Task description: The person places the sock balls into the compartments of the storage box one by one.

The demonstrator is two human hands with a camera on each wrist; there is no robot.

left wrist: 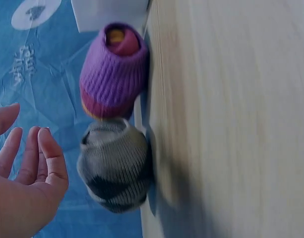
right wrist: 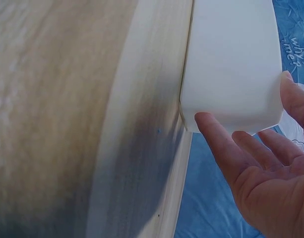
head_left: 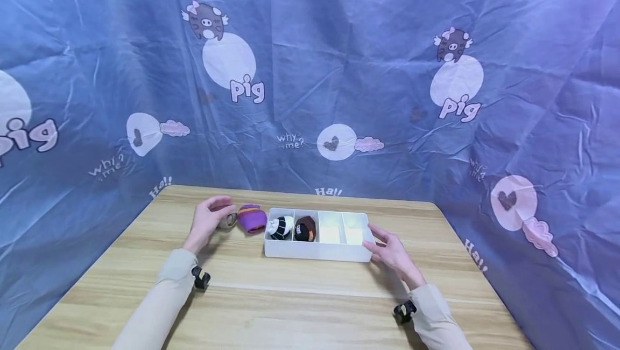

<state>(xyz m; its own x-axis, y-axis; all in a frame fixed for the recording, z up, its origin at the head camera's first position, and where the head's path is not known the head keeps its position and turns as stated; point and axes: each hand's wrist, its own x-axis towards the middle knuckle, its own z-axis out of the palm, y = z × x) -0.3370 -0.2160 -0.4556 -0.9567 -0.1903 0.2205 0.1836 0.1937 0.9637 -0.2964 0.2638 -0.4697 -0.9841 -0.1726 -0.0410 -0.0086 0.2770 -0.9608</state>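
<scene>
My left hand (head_left: 211, 219) is above a rolled grey sock (left wrist: 114, 166) at the left of the table, which it partly hides in the head view. In the left wrist view its fingers are apart from that sock and hold nothing. Touching the grey sock is a rolled purple sock (head_left: 252, 218) with orange and red parts. A long white box (head_left: 317, 251) with several compartments stands to their right. Its leftmost compartment holds a white-and-black sock (head_left: 281, 227), the one beside it a dark brown sock (head_left: 305, 228). My right hand (head_left: 393, 253) touches the box's right end with spread fingers.
The box's two right compartments (head_left: 331, 229) show only their bare floors. Beneath everything is a light wooden table (head_left: 290, 307), its far edge against a blue printed cloth (head_left: 310, 70) that also hangs along both sides.
</scene>
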